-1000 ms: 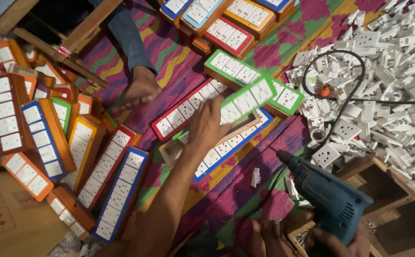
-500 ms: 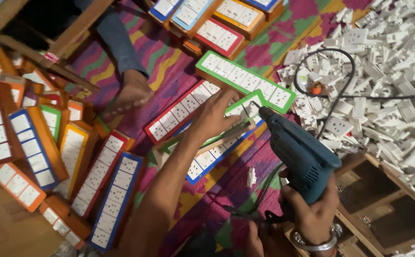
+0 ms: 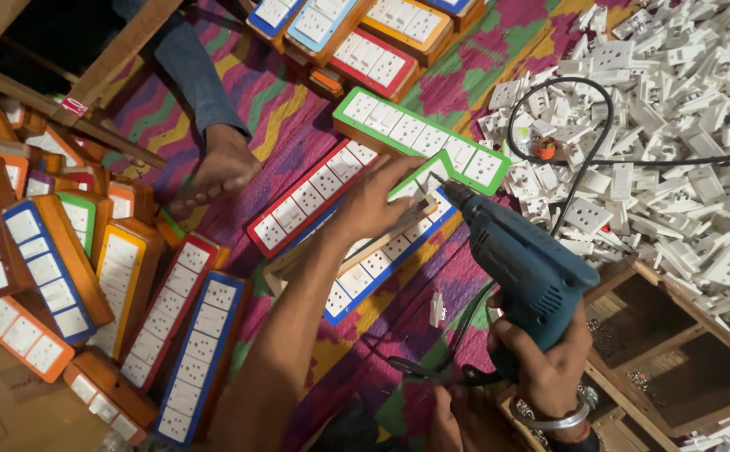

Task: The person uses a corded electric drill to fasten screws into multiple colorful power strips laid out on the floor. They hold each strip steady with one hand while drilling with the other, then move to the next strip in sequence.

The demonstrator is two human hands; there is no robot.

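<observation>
Pressing my left hand (image 3: 377,201) flat onto a wooden strip (image 3: 357,251) at centre frame, I steady it over the blue-edged switch board (image 3: 382,266) that lies on the striped mat (image 3: 239,100), while my right hand (image 3: 549,360) has its grip wrapped tight around the handle of a blue electric drill (image 3: 524,264) at lower right. The drill's bit tip sits just at the strip's upper end, beside my fingertips; whether it is touching I cannot tell. Judging by the finished boards (image 3: 55,268) stacked along the left edge and the heap of loose white sockets (image 3: 675,142) at upper right, plenty of units look assembled and plenty of parts remain. Against the frame from a second ago, the drill has travelled up from the lower right corner to the strip, and my left hand has stayed on the same board. Another person's bare foot (image 3: 218,172) rests at upper left of the mat.
</observation>
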